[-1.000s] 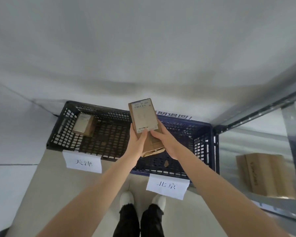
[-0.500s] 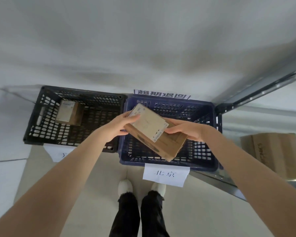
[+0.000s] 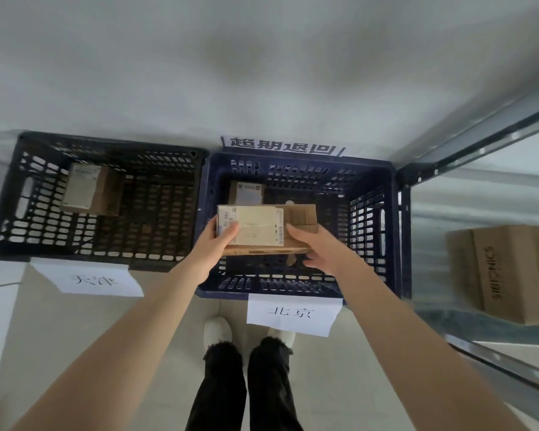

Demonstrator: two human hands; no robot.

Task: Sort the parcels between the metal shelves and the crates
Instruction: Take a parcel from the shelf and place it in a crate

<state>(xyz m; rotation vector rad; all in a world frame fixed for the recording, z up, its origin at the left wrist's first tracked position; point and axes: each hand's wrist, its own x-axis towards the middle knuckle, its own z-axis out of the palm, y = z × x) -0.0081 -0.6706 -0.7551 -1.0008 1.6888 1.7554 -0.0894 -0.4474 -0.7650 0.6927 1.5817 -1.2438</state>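
Cardboard parcel hangs level over the blue crate — left hand pinches its left end, thumb on the label; right hand grips its right end.

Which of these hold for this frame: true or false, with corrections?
1. Both hands hold one parcel over the blue crate. True; left hand, right hand.
2. The black crate is empty. False: a box lies in it.
3. The blue crate already holds a small parcel. True.
4. The shelf on the right is bare. False: a large carton sits on it.
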